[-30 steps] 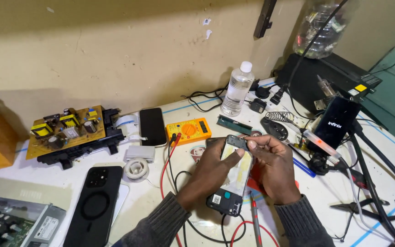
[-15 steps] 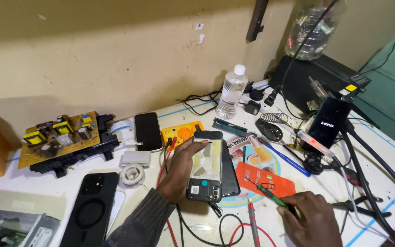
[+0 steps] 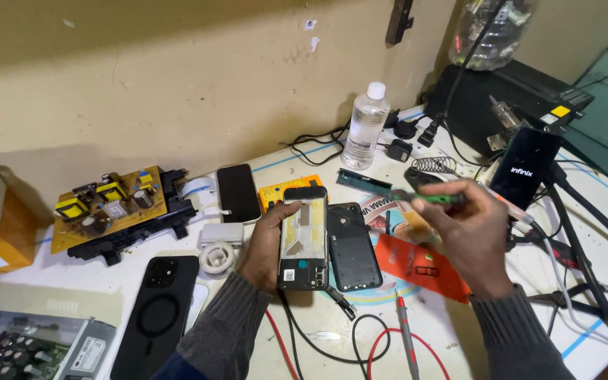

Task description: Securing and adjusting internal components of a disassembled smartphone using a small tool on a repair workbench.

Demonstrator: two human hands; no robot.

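The left hand (image 3: 265,243) is clamped around an opened phone chassis (image 3: 303,239), held above the white workbench (image 3: 459,331) just left of the black back cover (image 3: 352,246). Right of that cover, the right hand (image 3: 469,236) pinches a green-handled tool (image 3: 427,198) between closed fingers.

Left hand (image 3: 265,243) holds an opened phone (image 3: 303,239) up over the table (image 3: 599,331). Right hand (image 3: 469,236) grips a green-handled tool (image 3: 427,198) near the far edge, just above the orange card (image 3: 423,266).
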